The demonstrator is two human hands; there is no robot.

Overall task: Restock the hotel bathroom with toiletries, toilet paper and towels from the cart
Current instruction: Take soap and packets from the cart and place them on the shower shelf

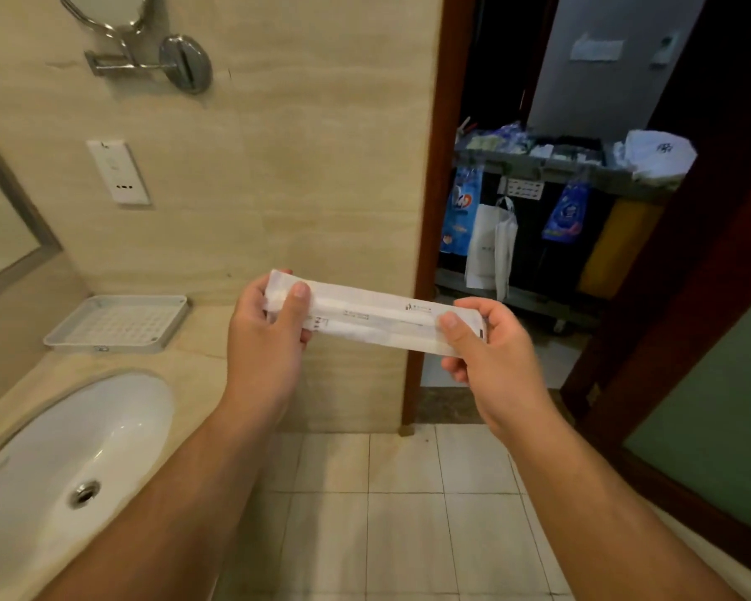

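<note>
Both hands, the left hand (264, 323) and right hand (491, 353), pinch the ends of a white toiletry packet (373, 318) in the air, right of the tabletop (200, 340). A loose pinch could drop it on the floor (386, 514).

Small print on white packet (373, 316), logo on blue bag (462, 208): illegible.

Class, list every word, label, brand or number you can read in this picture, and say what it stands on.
No text reads clearly.
White packet, gripped by the left hand and right hand: small dark print, too small.
Blue pouch hanging on the cart: large letters, blurred.
White label on the cart: too small.
White bundle on the cart: dark logo, blurred.
Wall notice beyond the doorway: blurred.
</note>
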